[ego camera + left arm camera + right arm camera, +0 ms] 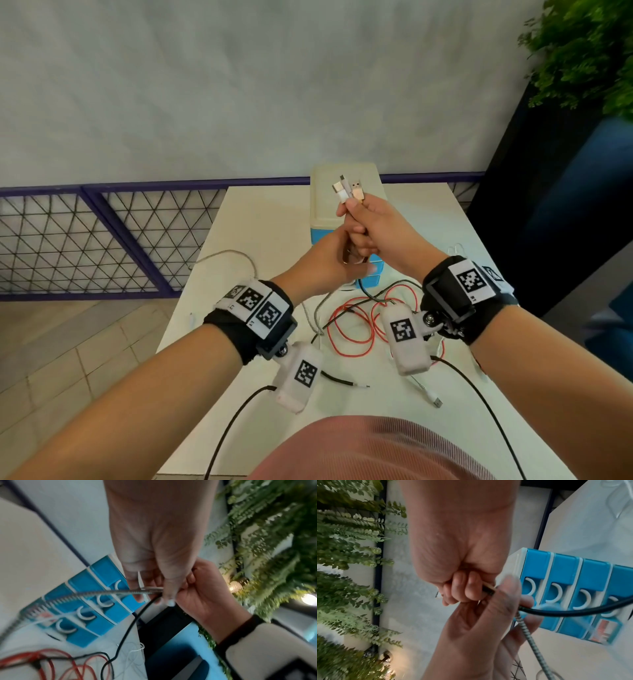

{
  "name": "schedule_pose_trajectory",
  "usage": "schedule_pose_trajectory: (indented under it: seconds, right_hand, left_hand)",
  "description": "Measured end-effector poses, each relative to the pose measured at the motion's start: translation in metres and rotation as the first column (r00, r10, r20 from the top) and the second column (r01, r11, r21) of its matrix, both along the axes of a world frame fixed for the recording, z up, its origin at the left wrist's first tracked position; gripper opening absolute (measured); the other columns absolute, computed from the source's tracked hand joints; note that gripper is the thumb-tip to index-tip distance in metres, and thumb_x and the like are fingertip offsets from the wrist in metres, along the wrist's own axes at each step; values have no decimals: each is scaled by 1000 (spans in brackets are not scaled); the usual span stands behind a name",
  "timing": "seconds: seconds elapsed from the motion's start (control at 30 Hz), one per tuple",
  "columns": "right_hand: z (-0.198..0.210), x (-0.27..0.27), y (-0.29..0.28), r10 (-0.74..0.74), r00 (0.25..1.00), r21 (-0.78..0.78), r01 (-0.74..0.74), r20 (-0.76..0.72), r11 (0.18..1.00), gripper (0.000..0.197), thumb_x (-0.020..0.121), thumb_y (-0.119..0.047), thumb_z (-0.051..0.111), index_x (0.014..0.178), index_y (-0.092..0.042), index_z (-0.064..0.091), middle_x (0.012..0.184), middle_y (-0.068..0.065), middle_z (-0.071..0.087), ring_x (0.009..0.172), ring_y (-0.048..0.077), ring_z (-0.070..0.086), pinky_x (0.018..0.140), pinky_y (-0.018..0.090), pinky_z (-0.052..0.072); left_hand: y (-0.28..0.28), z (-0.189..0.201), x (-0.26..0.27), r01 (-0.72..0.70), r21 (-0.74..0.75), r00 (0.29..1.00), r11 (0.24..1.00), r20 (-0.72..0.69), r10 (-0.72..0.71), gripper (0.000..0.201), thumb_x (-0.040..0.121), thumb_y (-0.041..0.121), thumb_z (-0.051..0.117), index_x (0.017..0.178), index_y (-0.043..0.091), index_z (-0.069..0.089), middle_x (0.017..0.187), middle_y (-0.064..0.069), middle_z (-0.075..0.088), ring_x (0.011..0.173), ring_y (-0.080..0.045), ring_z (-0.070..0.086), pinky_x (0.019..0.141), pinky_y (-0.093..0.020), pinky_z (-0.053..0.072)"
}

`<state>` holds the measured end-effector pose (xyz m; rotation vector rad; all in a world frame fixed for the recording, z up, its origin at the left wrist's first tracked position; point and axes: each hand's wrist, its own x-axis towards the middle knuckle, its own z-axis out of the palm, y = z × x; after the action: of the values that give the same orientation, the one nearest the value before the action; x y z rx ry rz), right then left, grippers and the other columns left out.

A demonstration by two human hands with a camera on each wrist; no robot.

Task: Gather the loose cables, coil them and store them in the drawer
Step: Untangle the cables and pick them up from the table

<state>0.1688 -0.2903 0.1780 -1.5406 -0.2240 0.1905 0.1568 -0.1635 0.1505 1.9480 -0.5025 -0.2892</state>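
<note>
My right hand (359, 219) is raised over the table and grips a bundle of cables in its fist, with three plugs (347, 192) sticking out above it. Just below, my left hand (346, 260) pinches the same cables as they hang down. From the left hand's fingers (164, 596) run a braided silver cable (102, 593) and a black cable (130, 626). Both show beside the right hand (462, 588) too, the black cable (573, 612) and the braided cable (527, 632). A small white and blue drawer unit (329, 219) stands behind the hands, its drawers shut.
A loose red cable (352, 325) lies tangled with a black one on the white table (260, 240) near me. A white cable with a USB plug (431, 397) lies at the front right. A railing (102, 240) runs to the left and plants (589, 51) stand at the right.
</note>
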Motion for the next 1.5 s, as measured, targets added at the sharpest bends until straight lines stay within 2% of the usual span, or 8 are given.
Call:
schedule_pose_trajectory:
  seconds: [0.17, 0.33, 0.5, 0.7, 0.8, 1.0, 1.2, 1.5]
  right_hand:
    - [0, 0, -3, -41, 999, -5, 41, 18, 999, 27, 106, -22, 33, 93, -9, 53, 58, -1, 33, 38, 7, 27, 39, 19, 28]
    - [3, 0, -12, -136, 986, -152, 149, 93, 977, 29, 106, -23, 32, 89, -13, 54, 58, -4, 34, 42, 8, 27, 41, 20, 27]
    - [-5, 11, -31, -245, 947, -317, 302, 206, 899, 31, 104, -21, 34, 81, -19, 54, 58, -3, 37, 44, 9, 29, 42, 23, 25]
    - [-11, 11, -39, -246, 910, -494, 391, 334, 777, 27, 104, -25, 35, 91, -15, 57, 68, -1, 46, 59, 13, 40, 50, 20, 36]
    - [-10, 12, -46, -293, 890, -477, 438, 350, 762, 27, 104, -25, 34, 94, -14, 57, 70, 0, 46, 56, 12, 39, 46, 17, 34]
    - [-15, 16, -57, -300, 857, -526, 499, 419, 689, 27, 104, -26, 33, 94, -16, 55, 68, -2, 49, 56, 15, 43, 54, 31, 37]
    - [-16, 16, -67, -354, 839, -504, 534, 413, 679, 26, 104, -24, 32, 94, -15, 55, 70, -4, 48, 56, 12, 42, 53, 29, 37]
    - [-14, -2, -6, 94, 967, -651, 86, 237, 755, 27, 91, -47, 58, 77, -24, 54, 69, -6, 49, 58, 7, 43, 48, 10, 33]
  left_hand:
    - [3, -13, -1, -237, 365, 869, 901, 494, 29, 36, 74, 6, 62, 105, 16, 46, 97, -2, 48, 86, -20, 49, 62, -32, 45]
    - [15, -28, 3, -422, 420, 806, 804, 580, 120, 35, 74, 1, 59, 105, 8, 44, 106, -11, 45, 92, -27, 43, 68, -37, 46]
    - [49, -32, 23, -327, 257, 945, 910, 99, 311, 15, 89, 1, 46, 99, 11, 40, 83, -3, 53, 72, -19, 54, 67, -31, 46]
    - [72, -30, 23, -392, -213, 869, 895, -406, 284, 6, 99, 10, 44, 104, 8, 46, 55, -1, 42, 43, -14, 38, 58, -29, 50]
    - [90, -33, 25, -241, 189, 954, 952, -133, 268, 18, 86, 31, 67, 82, 16, 59, 48, 9, 47, 40, -7, 37, 43, -17, 35]
    - [125, -55, 29, -23, 725, 999, 688, 37, -6, 39, 92, 44, 52, 63, 18, 56, 56, 3, 51, 53, -11, 46, 56, -23, 33]
    - [134, -58, 24, -163, 315, 913, 935, -310, 264, 39, 99, 35, 43, 68, 13, 50, 58, -1, 49, 70, -23, 67, 69, -26, 50]
    - [46, 17, 30, -162, 34, 978, 986, -127, 165, 35, 101, 33, 37, 72, 15, 46, 50, 5, 33, 40, -12, 32, 38, -21, 36]
